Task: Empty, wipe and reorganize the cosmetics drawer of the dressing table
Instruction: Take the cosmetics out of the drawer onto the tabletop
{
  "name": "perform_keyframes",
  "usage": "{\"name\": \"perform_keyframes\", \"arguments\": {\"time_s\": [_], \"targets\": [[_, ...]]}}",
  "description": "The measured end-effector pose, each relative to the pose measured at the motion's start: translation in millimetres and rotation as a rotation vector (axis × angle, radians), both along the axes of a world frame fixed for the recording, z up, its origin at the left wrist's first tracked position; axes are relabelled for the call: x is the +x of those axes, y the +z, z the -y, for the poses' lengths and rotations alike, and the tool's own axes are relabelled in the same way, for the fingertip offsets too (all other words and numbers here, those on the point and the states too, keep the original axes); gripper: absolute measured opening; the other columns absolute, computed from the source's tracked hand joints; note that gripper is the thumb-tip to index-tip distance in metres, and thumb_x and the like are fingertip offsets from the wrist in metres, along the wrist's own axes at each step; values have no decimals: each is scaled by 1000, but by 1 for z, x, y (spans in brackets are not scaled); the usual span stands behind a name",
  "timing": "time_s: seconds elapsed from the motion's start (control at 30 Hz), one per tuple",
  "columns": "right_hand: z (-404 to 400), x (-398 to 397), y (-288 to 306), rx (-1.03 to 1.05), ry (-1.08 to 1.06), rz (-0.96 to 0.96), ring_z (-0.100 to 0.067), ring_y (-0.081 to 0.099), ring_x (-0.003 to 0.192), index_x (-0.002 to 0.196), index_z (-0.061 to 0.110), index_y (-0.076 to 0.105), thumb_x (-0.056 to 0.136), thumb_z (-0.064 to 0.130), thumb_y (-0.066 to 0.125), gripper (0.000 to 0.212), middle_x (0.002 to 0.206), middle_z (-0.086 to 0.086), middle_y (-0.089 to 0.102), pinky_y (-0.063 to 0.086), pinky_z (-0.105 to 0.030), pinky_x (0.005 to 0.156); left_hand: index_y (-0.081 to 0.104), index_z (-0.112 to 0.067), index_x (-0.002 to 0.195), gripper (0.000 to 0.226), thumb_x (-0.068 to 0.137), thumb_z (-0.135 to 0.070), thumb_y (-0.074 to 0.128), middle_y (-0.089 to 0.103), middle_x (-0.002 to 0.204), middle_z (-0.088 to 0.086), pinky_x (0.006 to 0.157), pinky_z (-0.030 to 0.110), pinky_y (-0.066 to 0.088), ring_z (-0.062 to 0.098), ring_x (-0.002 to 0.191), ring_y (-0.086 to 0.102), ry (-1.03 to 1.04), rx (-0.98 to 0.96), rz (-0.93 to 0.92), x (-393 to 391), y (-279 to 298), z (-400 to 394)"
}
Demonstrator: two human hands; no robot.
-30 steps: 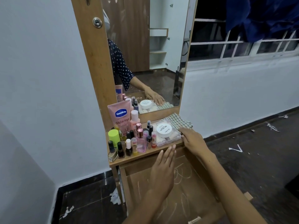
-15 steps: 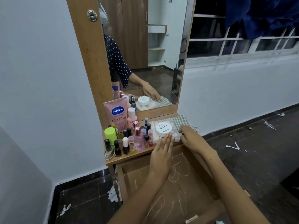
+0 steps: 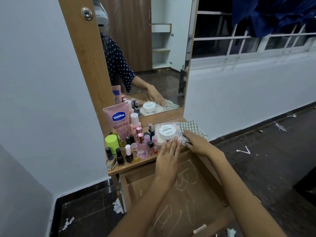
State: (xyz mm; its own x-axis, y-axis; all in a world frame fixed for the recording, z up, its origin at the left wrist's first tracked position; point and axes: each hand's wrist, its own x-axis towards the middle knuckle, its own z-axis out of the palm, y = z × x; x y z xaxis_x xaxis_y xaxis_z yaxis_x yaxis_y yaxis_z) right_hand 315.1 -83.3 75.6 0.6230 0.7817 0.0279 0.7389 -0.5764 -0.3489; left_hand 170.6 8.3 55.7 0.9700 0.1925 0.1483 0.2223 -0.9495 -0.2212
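Note:
The wooden drawer [image 3: 201, 218] is pulled open below me, empty, with chalk scribbles on its bottom. On the dressing table top [image 3: 136, 165] stand several nail polish and perfume bottles [image 3: 135, 147], a pink Vaseline tube [image 3: 118, 122] and a lime green bottle [image 3: 112, 142]. A clear flat case [image 3: 168, 134] carries a round white jar [image 3: 167, 132]. My left hand [image 3: 168, 157] touches the case's front edge with straight fingers. My right hand [image 3: 196, 142] rests at the case's right side, next to a green checked cloth [image 3: 194, 127]. Whether it grips the case is hidden.
A tall mirror [image 3: 153, 57] in a wooden frame rises behind the table top. A white wall stands close on the left, and a barred window [image 3: 248, 41] with a blue cloth is on the right. Paper scraps litter the dark floor [image 3: 265, 142].
My left hand has moved forward from over the drawer to the front edge of the clear case. My right hand has stayed at the case's right side.

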Motion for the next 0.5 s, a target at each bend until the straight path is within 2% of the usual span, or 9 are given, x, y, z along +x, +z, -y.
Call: {"name": "perform_keyframes", "arguments": {"time_s": [0.07,0.13,0.27,0.37,0.43,0.5], "targets": [[2,0,-3,-38,8,14,-21,23,144,148,16,28,98,27,49,55,157,-5,24,21,-34,116,-20,-9,147,74,98,-20,34,-21,156,11,109,38,-18,23,145,-14,-18,-10,11,0,1,-2],[4,1,-7,-64,-19,42,-19,20,145,149,20,26,98,30,46,55,158,-2,21,19,-36,118,-20,-9,147,73,98,-20,34,-20,156,11,111,38,-17,23,145,-14,-19,-4,10,-1,1,-2],[5,-6,-12,-78,-87,134,-24,31,138,143,24,38,95,31,51,50,152,-1,34,33,-39,111,-19,-9,147,74,98,-21,35,-19,156,11,111,38,-17,22,145,-14,-7,-14,-8,1,1,-1],[6,-10,-8,-98,-143,272,-25,45,123,131,23,52,90,38,58,44,135,-4,51,43,-38,98,-18,-9,147,72,99,-22,34,-17,157,11,113,38,-14,22,145,-13,1,-30,-31,4,3,-1],[5,-8,-5,-50,-151,257,-26,49,119,125,18,56,86,42,62,46,128,-7,52,43,-36,94,-16,-9,148,70,100,-23,33,-16,157,11,114,38,-13,22,145,-12,8,-39,-35,6,5,-1],[4,-6,-7,-49,-96,154,-28,39,133,134,15,49,87,43,61,56,146,-11,39,37,-38,105,-15,-8,148,69,100,-22,32,-15,157,11,115,38,-11,21,145,-11,12,-61,-31,8,5,-2]]}}
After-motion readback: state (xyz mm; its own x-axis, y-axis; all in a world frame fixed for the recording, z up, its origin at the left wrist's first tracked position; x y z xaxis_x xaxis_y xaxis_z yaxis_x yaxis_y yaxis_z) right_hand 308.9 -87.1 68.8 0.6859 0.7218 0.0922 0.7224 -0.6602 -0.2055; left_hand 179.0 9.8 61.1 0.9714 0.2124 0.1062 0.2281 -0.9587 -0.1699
